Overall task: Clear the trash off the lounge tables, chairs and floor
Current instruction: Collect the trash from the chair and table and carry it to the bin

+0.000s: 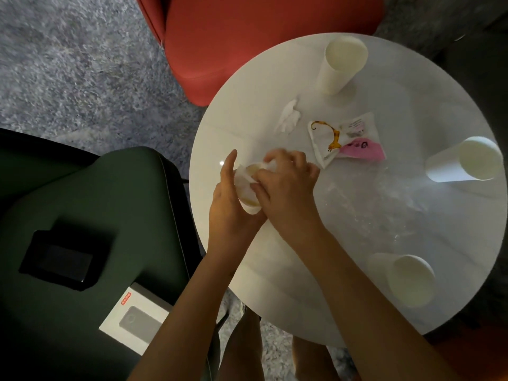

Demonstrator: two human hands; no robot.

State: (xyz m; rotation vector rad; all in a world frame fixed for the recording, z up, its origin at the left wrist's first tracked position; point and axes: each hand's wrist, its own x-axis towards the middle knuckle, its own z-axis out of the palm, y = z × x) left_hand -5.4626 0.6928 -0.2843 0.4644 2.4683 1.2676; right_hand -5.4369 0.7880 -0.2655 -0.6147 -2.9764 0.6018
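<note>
Head camera, looking down over my two bare forearms, which reach forward from the bottom edge. Nearest on my left, a white box (134, 317) with a red label lies flat on the seat of a dark green chair (82, 193), and a black rectangular device (57, 259) lies just beyond it on the same seat. On my right is a round white table (275, 284). Near its closest edge stands an upright paper cup, the near cup (409, 279). Further in, over the left part of the tabletop, my hands meet. My left hand (228, 207) curls around the side of a tilted paper cup (248, 206), with the forefinger sticking out straight. My right hand (288, 185) comes over the cup's mouth with bent fingers pinching a crumpled tissue (243, 177) that sits partly inside the cup. Just past my right hand lie a white wrapper (328, 138) printed with a giraffe and, touching it, a pink wrapper (362, 151). A second tissue (288, 116) lies loose to their left. A side cup (467, 160) stands near the table's right edge, and a far cup (341, 64) stands near the far edge. Beyond the table is a red chair (247, 37) on mottled grey carpet (68, 64).
</note>
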